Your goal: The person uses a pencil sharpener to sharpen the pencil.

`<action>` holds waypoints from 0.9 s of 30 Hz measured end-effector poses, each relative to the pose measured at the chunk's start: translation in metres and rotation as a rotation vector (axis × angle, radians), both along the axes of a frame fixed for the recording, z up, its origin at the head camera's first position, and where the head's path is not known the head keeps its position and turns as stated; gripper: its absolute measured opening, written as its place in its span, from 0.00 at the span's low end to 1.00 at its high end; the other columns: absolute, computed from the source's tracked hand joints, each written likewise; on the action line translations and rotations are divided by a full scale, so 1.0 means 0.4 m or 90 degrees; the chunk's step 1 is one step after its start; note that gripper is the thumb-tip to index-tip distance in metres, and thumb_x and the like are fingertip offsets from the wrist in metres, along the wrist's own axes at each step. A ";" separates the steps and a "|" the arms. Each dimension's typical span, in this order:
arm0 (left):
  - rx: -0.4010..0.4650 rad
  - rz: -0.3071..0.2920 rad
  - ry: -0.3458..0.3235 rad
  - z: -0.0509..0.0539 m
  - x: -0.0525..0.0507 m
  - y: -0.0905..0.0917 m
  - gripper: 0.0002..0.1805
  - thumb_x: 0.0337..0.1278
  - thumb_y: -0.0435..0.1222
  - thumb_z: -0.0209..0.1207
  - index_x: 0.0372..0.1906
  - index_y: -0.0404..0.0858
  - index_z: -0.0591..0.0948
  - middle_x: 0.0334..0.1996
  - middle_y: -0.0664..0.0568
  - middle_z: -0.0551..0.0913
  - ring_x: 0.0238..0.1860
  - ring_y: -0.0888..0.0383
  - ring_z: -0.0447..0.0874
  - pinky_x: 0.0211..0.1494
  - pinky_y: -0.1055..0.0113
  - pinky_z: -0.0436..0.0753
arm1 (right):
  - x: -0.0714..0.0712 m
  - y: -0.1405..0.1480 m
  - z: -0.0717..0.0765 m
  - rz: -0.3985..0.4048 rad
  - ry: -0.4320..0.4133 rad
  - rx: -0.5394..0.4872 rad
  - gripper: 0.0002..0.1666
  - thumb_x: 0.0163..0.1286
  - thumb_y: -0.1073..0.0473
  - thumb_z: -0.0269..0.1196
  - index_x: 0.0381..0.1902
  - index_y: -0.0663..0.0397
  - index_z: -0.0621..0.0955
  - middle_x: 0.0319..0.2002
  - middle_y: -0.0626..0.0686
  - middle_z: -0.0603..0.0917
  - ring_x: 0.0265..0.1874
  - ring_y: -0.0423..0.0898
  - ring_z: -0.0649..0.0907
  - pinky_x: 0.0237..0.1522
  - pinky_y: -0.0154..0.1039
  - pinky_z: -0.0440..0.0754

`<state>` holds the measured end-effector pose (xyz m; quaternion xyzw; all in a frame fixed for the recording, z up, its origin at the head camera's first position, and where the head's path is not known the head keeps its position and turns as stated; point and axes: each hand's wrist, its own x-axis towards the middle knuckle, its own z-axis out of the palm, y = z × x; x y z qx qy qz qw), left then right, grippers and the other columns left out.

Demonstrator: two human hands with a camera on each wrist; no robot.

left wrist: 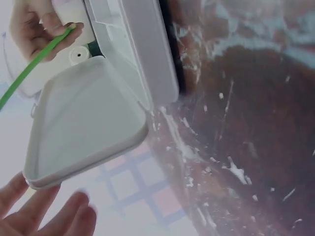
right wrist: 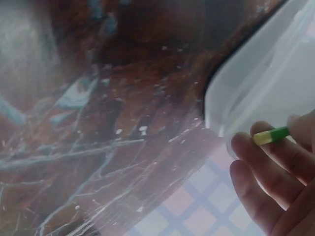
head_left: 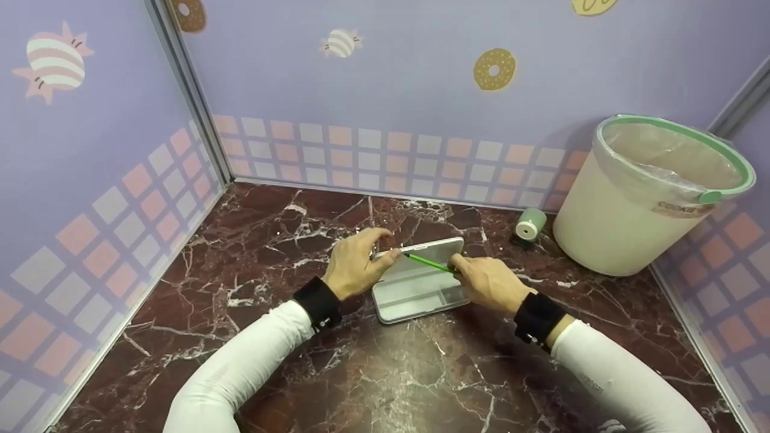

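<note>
A white pencil case [head_left: 415, 308] lies on the tabletop with its hinged lid [left wrist: 83, 120] raised at the far side; shallow compartments show inside. My right hand [head_left: 490, 282] pinches a slim green pencil [head_left: 430, 263] near its yellow end, above the case. The pencil's dark tip points left, close to my left thumb. At the lid's left corner is my left hand [head_left: 358, 261], its fingers spread loosely by the lid edge in the left wrist view. Whether the left thumb touches the pencil tip, I cannot tell.
A lined cream bin [head_left: 625, 222] with a green rim stands at the right. Beside it lies a small green cylinder [head_left: 532, 221] with a white, holed end. Patterned walls border the dark red marbled tabletop [head_left: 271, 361] at the back and sides.
</note>
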<state>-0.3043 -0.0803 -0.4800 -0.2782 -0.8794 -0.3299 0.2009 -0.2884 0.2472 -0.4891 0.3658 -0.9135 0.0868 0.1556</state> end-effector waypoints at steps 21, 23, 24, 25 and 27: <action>-0.028 -0.035 0.279 0.018 0.048 0.083 0.16 0.76 0.46 0.68 0.52 0.36 0.88 0.49 0.47 0.94 0.55 0.48 0.90 0.63 0.58 0.91 | 0.023 -0.057 0.014 0.050 0.009 -0.085 0.12 0.81 0.59 0.67 0.55 0.53 0.77 0.36 0.53 0.95 0.31 0.52 0.94 0.33 0.52 0.92; -0.020 -0.042 0.286 0.020 0.051 0.093 0.14 0.77 0.44 0.67 0.51 0.37 0.88 0.46 0.48 0.94 0.51 0.51 0.90 0.59 0.60 0.91 | 0.026 -0.063 0.011 0.055 0.007 -0.086 0.11 0.81 0.58 0.67 0.55 0.52 0.77 0.35 0.52 0.94 0.30 0.52 0.93 0.31 0.51 0.91; -0.015 -0.047 0.287 0.020 0.052 0.098 0.12 0.78 0.42 0.67 0.50 0.37 0.88 0.45 0.48 0.93 0.49 0.51 0.89 0.57 0.61 0.91 | 0.028 -0.066 0.008 0.057 0.006 -0.087 0.11 0.81 0.58 0.67 0.54 0.53 0.77 0.33 0.52 0.93 0.29 0.51 0.93 0.30 0.51 0.91; -0.006 -0.054 0.283 0.020 0.055 0.103 0.10 0.78 0.41 0.67 0.49 0.37 0.88 0.44 0.49 0.93 0.47 0.52 0.89 0.56 0.61 0.91 | 0.030 -0.069 0.005 0.063 0.008 -0.091 0.11 0.81 0.59 0.67 0.54 0.53 0.77 0.32 0.52 0.92 0.27 0.51 0.92 0.29 0.51 0.89; 0.015 -0.071 0.271 0.020 0.059 0.114 0.08 0.78 0.38 0.66 0.47 0.37 0.87 0.41 0.48 0.92 0.44 0.51 0.90 0.53 0.60 0.91 | 0.034 -0.075 -0.001 0.072 0.013 -0.098 0.10 0.81 0.59 0.67 0.52 0.54 0.77 0.29 0.51 0.89 0.25 0.50 0.89 0.27 0.50 0.88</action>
